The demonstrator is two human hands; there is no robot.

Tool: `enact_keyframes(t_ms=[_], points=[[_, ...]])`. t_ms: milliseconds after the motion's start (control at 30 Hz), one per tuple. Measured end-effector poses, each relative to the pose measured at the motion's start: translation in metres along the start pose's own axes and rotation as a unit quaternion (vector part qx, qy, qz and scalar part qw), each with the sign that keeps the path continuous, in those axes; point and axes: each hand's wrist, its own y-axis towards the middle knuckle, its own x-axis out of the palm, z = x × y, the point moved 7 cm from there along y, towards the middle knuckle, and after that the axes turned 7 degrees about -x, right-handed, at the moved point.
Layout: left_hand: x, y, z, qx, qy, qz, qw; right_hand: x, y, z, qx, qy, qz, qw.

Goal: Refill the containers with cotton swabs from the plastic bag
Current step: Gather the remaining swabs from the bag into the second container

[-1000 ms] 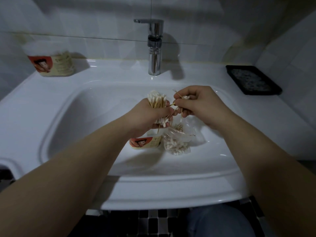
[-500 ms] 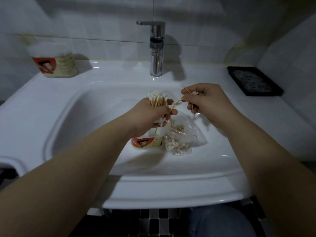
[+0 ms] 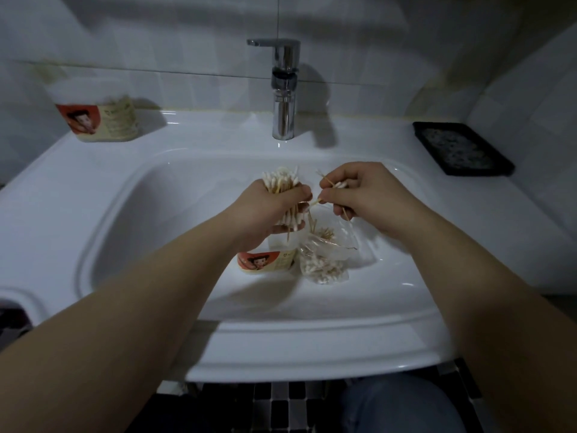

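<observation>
Over the sink (image 3: 131, 220), you are holding cotton swabs (image 3: 281, 180) in both hands.
Your left hand (image 3: 265, 214) is gripping the upright bundle; your right hand (image 3: 365, 195) is pinching a few loose swabs (image 3: 336, 185) just beside it. Below them, one container (image 3: 265, 260) and the plastic bag (image 3: 324, 264) are sitting side by side in the basin. A second container (image 3: 100, 120) is standing on the back-left rim.

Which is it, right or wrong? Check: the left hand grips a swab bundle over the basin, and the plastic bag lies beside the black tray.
Wrong. The head view shows the plastic bag lying in the basin beside the labelled container, not the black tray. The left hand does grip the swab bundle over the basin.
</observation>
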Motion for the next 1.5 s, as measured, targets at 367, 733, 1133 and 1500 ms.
enact_keyframes(t_ms=[367, 733, 1133, 1500], points=[[0.004, 0.000, 0.000, -0.006, 0.080, 0.011, 0.997, 0.000, 0.001, 0.009, 0.037, 0.030, -0.012, 0.999], [-0.005, 0.004, -0.002, -0.005, 0.007, 0.043, 0.999, -0.002, 0.000, 0.005, 0.034, 0.058, 0.028, 0.997], [0.000, 0.008, -0.005, -0.004, -0.053, 0.037, 0.998, 0.014, -0.003, 0.007, 0.026, -0.038, -0.048, 0.998], [0.010, 0.003, -0.005, -0.021, -0.067, -0.049, 0.996, 0.001, 0.000, 0.000, 0.011, 0.109, 0.059, 0.992]])
